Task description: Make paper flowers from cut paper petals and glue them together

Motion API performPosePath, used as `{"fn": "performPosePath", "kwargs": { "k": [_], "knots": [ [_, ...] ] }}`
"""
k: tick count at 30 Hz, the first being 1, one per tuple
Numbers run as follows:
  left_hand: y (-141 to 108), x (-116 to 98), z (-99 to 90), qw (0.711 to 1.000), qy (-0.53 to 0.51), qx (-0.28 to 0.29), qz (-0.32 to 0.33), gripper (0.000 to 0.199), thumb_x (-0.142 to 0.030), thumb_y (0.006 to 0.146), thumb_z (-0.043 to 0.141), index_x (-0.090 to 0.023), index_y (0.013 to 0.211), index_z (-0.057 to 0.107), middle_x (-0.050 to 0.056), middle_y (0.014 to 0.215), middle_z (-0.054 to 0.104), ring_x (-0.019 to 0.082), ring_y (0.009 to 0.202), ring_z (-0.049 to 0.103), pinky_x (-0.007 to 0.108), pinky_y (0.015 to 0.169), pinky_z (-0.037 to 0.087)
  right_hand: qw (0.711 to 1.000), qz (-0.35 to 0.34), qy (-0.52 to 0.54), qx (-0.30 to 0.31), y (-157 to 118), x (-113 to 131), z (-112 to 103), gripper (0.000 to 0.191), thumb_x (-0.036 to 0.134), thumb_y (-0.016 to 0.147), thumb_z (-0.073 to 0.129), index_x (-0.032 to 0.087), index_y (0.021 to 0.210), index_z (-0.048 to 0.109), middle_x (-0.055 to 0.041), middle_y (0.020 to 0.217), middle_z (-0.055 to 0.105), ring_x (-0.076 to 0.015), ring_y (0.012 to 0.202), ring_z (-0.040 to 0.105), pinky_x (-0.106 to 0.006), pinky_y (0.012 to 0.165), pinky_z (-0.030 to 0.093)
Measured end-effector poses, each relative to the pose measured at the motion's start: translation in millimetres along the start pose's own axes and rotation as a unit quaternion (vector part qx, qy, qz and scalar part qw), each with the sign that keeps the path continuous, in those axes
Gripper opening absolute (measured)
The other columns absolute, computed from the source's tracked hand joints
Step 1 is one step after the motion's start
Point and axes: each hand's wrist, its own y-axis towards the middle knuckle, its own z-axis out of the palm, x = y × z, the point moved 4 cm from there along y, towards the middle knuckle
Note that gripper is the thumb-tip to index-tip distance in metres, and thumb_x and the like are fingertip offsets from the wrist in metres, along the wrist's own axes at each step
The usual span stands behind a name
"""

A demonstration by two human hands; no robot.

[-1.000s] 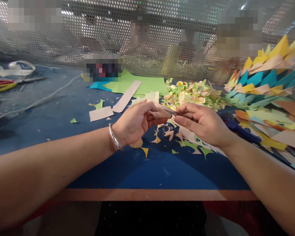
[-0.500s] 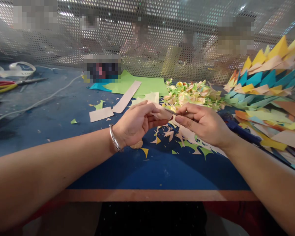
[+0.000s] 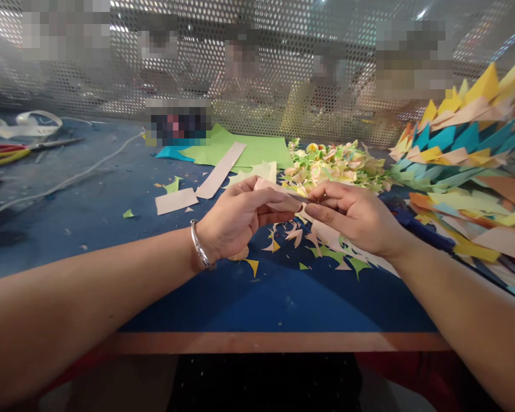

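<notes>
My left hand, with a silver bangle at the wrist, is closed on a pale pink piece of paper, thumb on top and fingers beneath. My right hand pinches a thin, pointed metal tool between thumb and fingers; its tip lies along the paper by the left fingertips. The tool's rear part is hidden in the right hand, so its exact kind cannot be made out. Below both hands lie pink, green and yellow paper scraps and a pale cut strip.
Behind the hands are a heap of small paper flowers, green sheets and pink strips. A folded-paper construction and loose paper occupy the right. Pliers and a white cable lie left. A perforated metal screen stands behind.
The pink paper has tilted flatter, and my left thumb and fingertips have shifted slightly right over it. The tool's tip now sits lower along the paper; my right hand has barely moved.
</notes>
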Motion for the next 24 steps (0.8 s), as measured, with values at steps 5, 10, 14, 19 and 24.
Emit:
{"fn": "performPosePath", "kwargs": {
  "k": [5,10,14,19,24],
  "knots": [
    [0.2,1.8,1.0,1.0,-0.008,0.006,-0.004,0.027,-0.003,0.084,0.059,-0.016,0.064,0.045,0.007,0.076,0.073,0.017,0.08,0.072,0.035,0.083,0.056,1.0,-0.002,0.0,0.002,-0.3,-0.2,0.9,0.031,0.049,0.09,0.065,0.019,0.094,0.064,-0.0019,0.074,0.065,-0.0125,0.063,0.054,-0.026,0.056,0.038],
    [0.6,3.0,1.4,1.0,-0.008,0.017,-0.005,0.027,-0.005,0.083,0.061,-0.017,0.066,0.044,0.005,0.077,0.072,0.018,0.083,0.072,0.039,0.088,0.054,1.0,-0.005,-0.002,0.0,-0.9,0.5,0.4,0.03,0.049,0.09,0.065,0.019,0.093,0.064,-0.0025,0.078,0.066,-0.0127,0.064,0.054,-0.026,0.056,0.039],
    [0.3,2.2,2.1,1.0,-0.008,0.024,-0.003,0.027,-0.005,0.082,0.061,-0.018,0.066,0.043,0.006,0.079,0.072,0.018,0.083,0.071,0.039,0.089,0.053,0.999,-0.014,-0.03,-0.016,-1.5,2.1,-1.3,0.029,0.049,0.09,0.065,0.02,0.09,0.065,-0.0012,0.074,0.063,-0.0116,0.061,0.05,-0.025,0.052,0.036],
    [-1.4,2.9,1.5,1.0,-0.003,0.017,-0.011,0.026,-0.006,0.084,0.061,-0.018,0.069,0.044,0.004,0.077,0.07,0.017,0.081,0.07,0.039,0.088,0.054,0.999,-0.007,-0.034,-0.014,-2.1,1.3,-1.2,0.031,0.052,0.09,0.065,0.021,0.09,0.065,-0.0011,0.074,0.063,-0.0117,0.062,0.051,-0.025,0.053,0.038],
    [-1.8,3.4,1.0,1.0,0.007,0.014,-0.005,0.021,-0.005,0.084,0.062,-0.017,0.073,0.049,0.003,0.076,0.069,0.017,0.08,0.07,0.038,0.086,0.055,0.999,-0.007,-0.032,-0.013,-2.6,2.9,-1.8,0.029,0.05,0.089,0.066,0.021,0.089,0.065,-0.0012,0.075,0.064,-0.0127,0.063,0.056,-0.025,0.055,0.042]
  ]
}}
